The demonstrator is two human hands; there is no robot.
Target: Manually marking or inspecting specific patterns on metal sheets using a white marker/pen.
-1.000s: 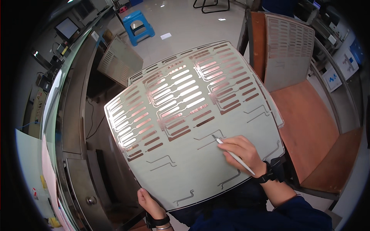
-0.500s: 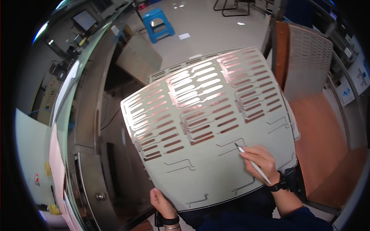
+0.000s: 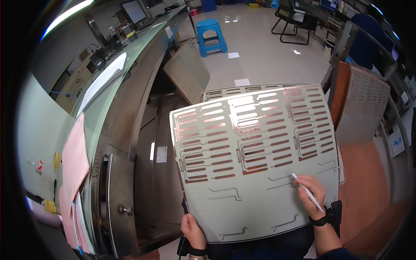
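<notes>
A large pale green-grey circuit board panel (image 3: 255, 208) with rows of copper strips leans tilted in front of me. The strips at its far end glare with reflected light, and thin bent traces run across its nearer part. At the near left corner, my left hand (image 3: 193, 232) grips the panel's edge. Closed round a slim white pen-shaped tool (image 3: 313, 199), my right hand (image 3: 312, 193) is over the panel's right part. The tool's tip is by a thin trace; whether it touches the surface I cannot tell. Another patterned panel (image 3: 216, 92) shows behind the far edge.
A bench with a metal cabinet door (image 3: 121, 208), pink sheets (image 3: 74, 158) and white papers (image 3: 102, 80) runs along the left. More panels lean at left (image 3: 188, 69) and right (image 3: 362, 102). A blue stool (image 3: 211, 37) and a chair (image 3: 294, 21) stand farther off; a person sits far right.
The view has shifted, so the panel and both hands appear farther right and the background lower. My left hand keeps its grip, and the tool stays in my right hand near the same trace.
</notes>
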